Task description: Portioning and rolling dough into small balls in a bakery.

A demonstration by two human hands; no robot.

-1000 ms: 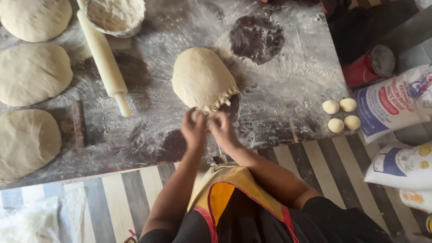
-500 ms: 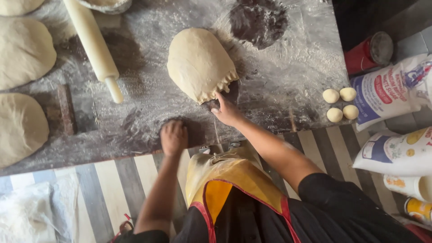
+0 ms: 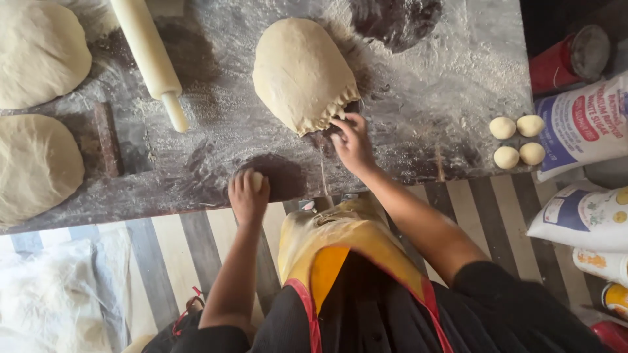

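Right now my left hand (image 3: 247, 196) is at the near edge of the floured surface (image 3: 451, 98), its fingers clenched round a small dough ball (image 3: 257, 180) that shows pale between them. My right hand (image 3: 353, 142) reaches up to the big dough mound (image 3: 301, 72) in the middle of the surface, fingers pinching at its ragged near edge, where the dough hangs in little torn tabs; from this angle I cannot quite tell whether they grip a bit of it or only press against it.

By the look of it, the mound is soft, heavy and slack, stretching rather than lifting cleanly, so the frayed rim is the place to take hold of, a small pinch at a time. The ball in my left hand looks light and pliable, and its dusting of flour should keep it from sticking.

Four more small dough balls (image 3: 517, 138) sit together near the right edge of the surface, well apart from both hands. A wooden rolling pin (image 3: 149, 55) lies tilted at the upper left, and beside it two flattened dough rounds (image 3: 36, 163) rest at the far left. Flour bags (image 3: 582, 124) and a red can (image 3: 569, 59) stand off to the right.
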